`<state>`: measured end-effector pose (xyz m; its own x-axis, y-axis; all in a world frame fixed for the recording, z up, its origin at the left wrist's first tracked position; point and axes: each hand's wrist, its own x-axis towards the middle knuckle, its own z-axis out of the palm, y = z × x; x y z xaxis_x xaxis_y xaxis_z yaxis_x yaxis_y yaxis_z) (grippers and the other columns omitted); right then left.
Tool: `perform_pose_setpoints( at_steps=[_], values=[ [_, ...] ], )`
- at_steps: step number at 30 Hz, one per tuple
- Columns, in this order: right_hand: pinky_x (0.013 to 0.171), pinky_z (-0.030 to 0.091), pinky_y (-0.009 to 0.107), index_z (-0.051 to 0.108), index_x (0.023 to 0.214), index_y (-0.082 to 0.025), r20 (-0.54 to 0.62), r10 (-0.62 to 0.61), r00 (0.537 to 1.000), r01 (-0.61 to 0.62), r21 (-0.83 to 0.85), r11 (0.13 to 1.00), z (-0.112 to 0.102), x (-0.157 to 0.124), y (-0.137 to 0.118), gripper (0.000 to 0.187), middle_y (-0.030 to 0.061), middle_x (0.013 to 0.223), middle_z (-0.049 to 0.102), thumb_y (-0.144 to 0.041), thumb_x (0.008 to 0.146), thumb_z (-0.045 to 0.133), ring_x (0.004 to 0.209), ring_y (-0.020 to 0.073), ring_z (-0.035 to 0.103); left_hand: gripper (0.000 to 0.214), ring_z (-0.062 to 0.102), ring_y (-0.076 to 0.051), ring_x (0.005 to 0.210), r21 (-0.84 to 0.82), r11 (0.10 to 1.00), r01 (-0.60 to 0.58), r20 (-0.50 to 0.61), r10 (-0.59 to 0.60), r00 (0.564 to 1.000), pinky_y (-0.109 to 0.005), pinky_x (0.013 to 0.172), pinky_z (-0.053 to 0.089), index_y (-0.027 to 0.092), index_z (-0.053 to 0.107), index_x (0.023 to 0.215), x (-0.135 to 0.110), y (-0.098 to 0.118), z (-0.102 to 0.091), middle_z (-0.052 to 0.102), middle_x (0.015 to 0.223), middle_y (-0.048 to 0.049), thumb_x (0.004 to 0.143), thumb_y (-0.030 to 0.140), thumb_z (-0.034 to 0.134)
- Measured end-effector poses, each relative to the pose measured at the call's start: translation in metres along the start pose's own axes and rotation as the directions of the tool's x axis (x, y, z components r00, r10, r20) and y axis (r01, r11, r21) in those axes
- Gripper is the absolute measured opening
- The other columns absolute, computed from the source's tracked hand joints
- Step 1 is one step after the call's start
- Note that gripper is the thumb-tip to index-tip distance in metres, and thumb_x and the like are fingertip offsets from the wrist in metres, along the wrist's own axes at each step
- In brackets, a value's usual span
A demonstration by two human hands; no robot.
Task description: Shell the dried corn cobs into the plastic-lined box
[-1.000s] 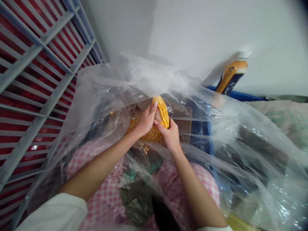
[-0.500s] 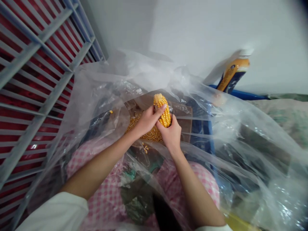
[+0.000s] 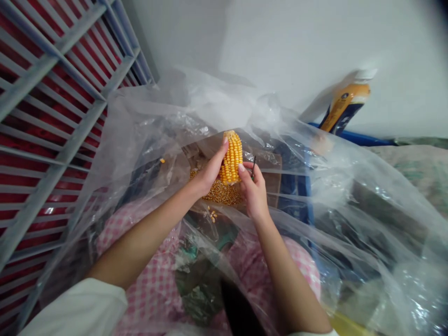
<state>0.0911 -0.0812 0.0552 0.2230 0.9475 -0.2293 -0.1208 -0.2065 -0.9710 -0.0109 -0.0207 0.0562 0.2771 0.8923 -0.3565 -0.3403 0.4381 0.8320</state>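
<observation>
An ear of corn (image 3: 231, 158) with yellow kernels stands nearly upright in front of me. My left hand (image 3: 211, 171) is closed round its left side, thumb along the upper part. On the right, my right hand (image 3: 255, 191) touches the ear's lower right side with its thumb. A thin dark rod (image 3: 254, 164) sticks up from between the fingers of that hand; its lower part is hidden. Below the ear, loose corn kernels (image 3: 224, 193) lie heaped on brown cardboard (image 3: 271, 177).
Clear plastic sheeting (image 3: 168, 112) spreads around the blue crate (image 3: 297, 186) and over my lap. A slatted plastic crate (image 3: 70, 135) rises at left. An orange and dark blue bottle (image 3: 345, 109) leans by the white wall. Several stray kernels (image 3: 212, 215) lie on the plastic nearer me.
The ear of corn has turned more upright and shifted slightly left. My right hand has moved from round its base to its lower right side, and the dark rod shows more.
</observation>
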Motion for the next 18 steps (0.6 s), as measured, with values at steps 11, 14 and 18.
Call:
perform_pose_setpoints(
  at_steps=[11,14,18],
  values=[
    [0.061,0.037,0.025,0.058,0.081,-0.020,-0.158,-0.153,0.975,0.111,-0.246,0.963,-0.003,0.010,-0.001,0.039,0.0005,0.072,0.054,-0.056,0.067,0.057,0.069,0.0139,0.047,0.035,0.056,-0.022,0.103,0.435,0.886,-0.158,-0.073,0.210,0.975,-0.028,0.089,0.040,0.023,0.066,0.087,-0.016,-0.028,0.014,0.067,0.094,-0.0049,0.083,0.048,0.043],
    [0.062,0.036,0.025,0.056,0.079,-0.020,-0.182,-0.138,0.974,0.083,-0.281,0.956,0.000,0.010,0.003,0.037,-0.0002,0.070,0.052,-0.054,0.068,0.057,0.069,0.0135,0.045,0.043,0.058,-0.023,0.097,0.496,0.860,-0.120,-0.089,0.188,0.978,-0.029,0.087,0.041,0.023,0.067,0.085,-0.019,-0.038,0.015,0.068,0.088,-0.0066,0.085,0.051,0.036],
    [0.063,0.036,0.025,0.055,0.077,-0.019,-0.228,-0.165,0.960,0.106,-0.251,0.962,0.001,0.012,0.006,0.034,-0.0003,0.071,0.051,-0.053,0.070,0.054,0.069,0.0129,0.045,0.041,0.057,-0.022,0.102,0.305,0.949,-0.078,-0.116,0.118,0.986,-0.027,0.088,0.041,0.022,0.067,0.084,-0.014,-0.044,0.017,0.068,0.085,-0.0063,0.083,0.053,0.040]
  ],
)
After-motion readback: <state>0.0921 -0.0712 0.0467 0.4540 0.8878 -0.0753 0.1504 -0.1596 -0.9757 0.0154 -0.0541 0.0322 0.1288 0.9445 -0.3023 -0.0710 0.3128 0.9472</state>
